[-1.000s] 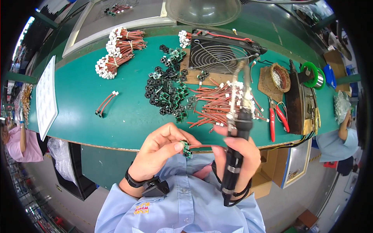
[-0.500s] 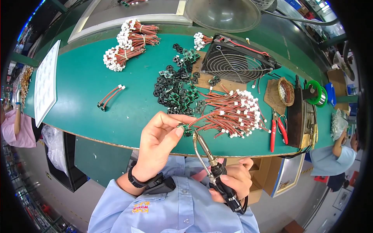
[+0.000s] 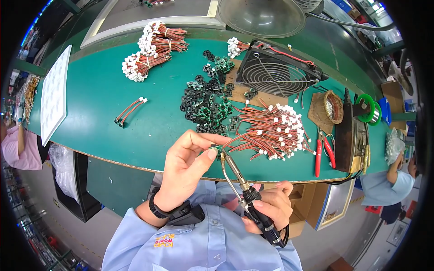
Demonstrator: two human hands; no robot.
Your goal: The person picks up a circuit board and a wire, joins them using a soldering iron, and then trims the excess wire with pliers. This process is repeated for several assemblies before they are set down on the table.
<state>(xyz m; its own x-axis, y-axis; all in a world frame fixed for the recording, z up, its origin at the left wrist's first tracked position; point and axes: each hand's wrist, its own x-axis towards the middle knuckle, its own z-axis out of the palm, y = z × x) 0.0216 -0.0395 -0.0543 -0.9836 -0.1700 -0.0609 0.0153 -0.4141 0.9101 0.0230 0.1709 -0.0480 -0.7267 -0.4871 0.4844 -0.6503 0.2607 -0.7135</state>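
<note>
Between the thumb and fingers of my left hand (image 3: 187, 165) is a small green circuit board (image 3: 216, 147), partly covered by the fingertips. A red-brown wire lead runs from it toward the wire pile. My right hand (image 3: 273, 207) is wrapped round the black handle of a soldering iron (image 3: 258, 212) that has a thin metal tube along its side. The iron's tip touches or nearly touches the board. Just beyond lie a heap of wire leads with white connectors (image 3: 275, 128) and a pile of small black and green boards (image 3: 205, 106).
A black fan (image 3: 278, 70) stands behind the wires. To the right are red-handled pliers (image 3: 323, 153), a solder spool (image 3: 374, 110) and a round tip-cleaning pot (image 3: 333, 108). Bundled leads (image 3: 151, 49), one wired board (image 3: 129, 113) and a white tray (image 3: 55, 97) occupy the left side.
The soldering iron's tip has moved slightly left and up, onto or right against the board. My left hand keeps its pinch with hardly any movement.
</note>
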